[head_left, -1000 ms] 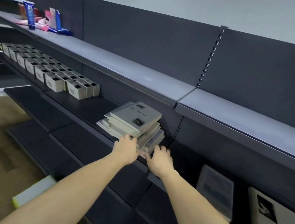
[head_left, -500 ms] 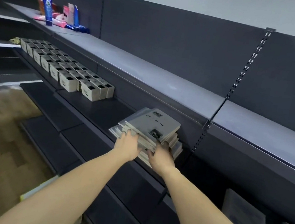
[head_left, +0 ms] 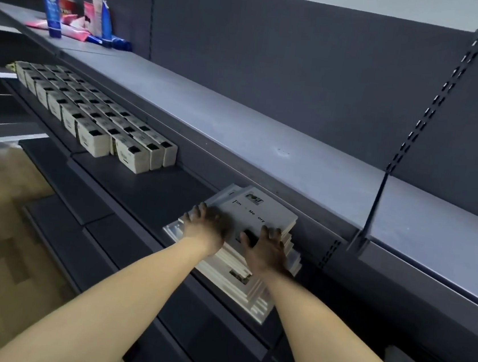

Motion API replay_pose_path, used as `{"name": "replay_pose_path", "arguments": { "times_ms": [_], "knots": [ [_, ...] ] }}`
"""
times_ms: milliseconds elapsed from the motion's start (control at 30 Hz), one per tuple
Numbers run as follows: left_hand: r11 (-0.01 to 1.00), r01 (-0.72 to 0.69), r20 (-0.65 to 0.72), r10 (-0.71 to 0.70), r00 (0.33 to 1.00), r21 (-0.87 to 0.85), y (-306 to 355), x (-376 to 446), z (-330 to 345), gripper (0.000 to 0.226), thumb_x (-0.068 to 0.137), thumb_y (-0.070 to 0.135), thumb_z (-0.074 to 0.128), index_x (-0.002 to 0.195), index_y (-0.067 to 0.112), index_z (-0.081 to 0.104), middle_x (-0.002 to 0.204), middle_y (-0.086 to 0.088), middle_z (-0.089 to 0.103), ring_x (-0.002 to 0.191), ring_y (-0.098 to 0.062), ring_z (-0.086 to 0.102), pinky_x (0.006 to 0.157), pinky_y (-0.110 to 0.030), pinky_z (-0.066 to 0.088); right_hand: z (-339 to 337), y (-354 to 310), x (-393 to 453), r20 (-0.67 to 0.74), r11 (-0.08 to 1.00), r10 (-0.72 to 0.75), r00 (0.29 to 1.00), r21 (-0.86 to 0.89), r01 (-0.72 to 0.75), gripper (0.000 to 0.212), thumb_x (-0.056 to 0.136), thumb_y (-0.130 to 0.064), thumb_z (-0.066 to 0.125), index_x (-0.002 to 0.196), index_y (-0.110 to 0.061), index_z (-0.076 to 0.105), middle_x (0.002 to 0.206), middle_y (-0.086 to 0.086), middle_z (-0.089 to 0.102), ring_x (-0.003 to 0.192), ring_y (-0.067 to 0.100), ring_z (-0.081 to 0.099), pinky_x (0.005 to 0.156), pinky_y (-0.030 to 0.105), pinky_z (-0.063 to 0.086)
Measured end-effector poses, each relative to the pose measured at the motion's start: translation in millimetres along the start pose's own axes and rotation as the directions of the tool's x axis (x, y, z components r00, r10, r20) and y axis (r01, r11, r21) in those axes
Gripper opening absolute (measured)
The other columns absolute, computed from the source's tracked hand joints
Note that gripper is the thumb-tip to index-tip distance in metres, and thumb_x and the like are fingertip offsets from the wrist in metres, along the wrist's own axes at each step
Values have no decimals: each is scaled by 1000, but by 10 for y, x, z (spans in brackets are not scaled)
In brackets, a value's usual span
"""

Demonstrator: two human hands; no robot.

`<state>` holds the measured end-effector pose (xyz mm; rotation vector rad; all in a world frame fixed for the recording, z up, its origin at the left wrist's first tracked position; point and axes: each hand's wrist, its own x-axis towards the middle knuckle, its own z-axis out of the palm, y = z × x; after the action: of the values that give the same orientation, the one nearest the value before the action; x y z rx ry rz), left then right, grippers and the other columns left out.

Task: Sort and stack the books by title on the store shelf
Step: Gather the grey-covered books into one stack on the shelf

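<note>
Resting on the shelf (head_left: 147,188), the book pile (head_left: 260,222) has your left hand (head_left: 207,225) and right hand (head_left: 267,251) spread flat on top, gripping nothing.

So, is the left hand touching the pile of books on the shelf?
Touching. The head view shows the left hand laid flat on the top cover of the pile of books, its fingers overlapping the cover with no gap visible.

Dark shelf (head_left: 147,188) carries a book stack (head_left: 260,216) and small boxes (head_left: 95,123).
</note>
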<state>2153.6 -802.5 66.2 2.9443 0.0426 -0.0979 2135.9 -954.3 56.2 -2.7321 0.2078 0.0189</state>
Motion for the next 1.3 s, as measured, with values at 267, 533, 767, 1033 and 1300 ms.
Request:
{"name": "replay_pose_path", "arguments": {
  "times_ms": [267, 533, 767, 1033, 1300],
  "knots": [
    [998, 12, -38, -10, 999, 61, 104, -93, -45, 78, 93, 64, 30, 152, 13, 23, 154, -24, 27, 144, -43, 20, 118, -58, 5, 67, 36, -60, 23, 995, 57, 998, 79, -58, 89, 93, -71, 33, 158, -18, 5, 163, 18, -8, 149, 36, 16, 117, 49, 24],
    [994, -24, -103, 35, 994, 105, 30, -590, -49, 56, 94, 49, 38, 139, 17, 43, 140, -17, 42, 128, -39, 40, 108, -54, 29, 194, -18, -400, 14, 964, 187, 982, 187, -186, 84, 95, -67, 31, 157, -16, 6, 164, 12, -3, 146, 33, 25, 116, 44, 29],
    [977, 53, -83, -72, 994, -204, -182, -917, 51, 50, 98, 47, 41, 134, 12, 39, 133, -19, 42, 118, -34, 48, 82, -39, 46, 101, -41, -973, -141, 963, 266, 953, 82, -257, 72, 95, -55, 38, 151, -12, 22, 148, 24, 27, 117, 39, 55, 89, 38, 52],
    [963, -37, -96, 11, 995, -267, 85, -1330, 115, 49, 101, 46, 39, 142, 20, 35, 119, -19, 54, 97, -33, 62, 68, -34, 39, -63, 146, -1524, -243, 974, 209, 947, -33, -223, 64, 93, -57, 44, 139, -13, 36, 129, 17, 34, 97, 35, 59, 75, 36, 52],
    [965, -154, -120, 130, 984, -213, 585, -1670, 196, 47, 99, 43, 42, 137, 16, 41, 117, -16, 50, 91, -32, 64, 63, -32, 38, -291, 608, -1903, -320, 953, 280, 905, -17, -301, 73, 94, -55, 46, 147, -10, 26, 125, 15, 34, 95, 33, 59, 67, 33, 44]
  ]
}}
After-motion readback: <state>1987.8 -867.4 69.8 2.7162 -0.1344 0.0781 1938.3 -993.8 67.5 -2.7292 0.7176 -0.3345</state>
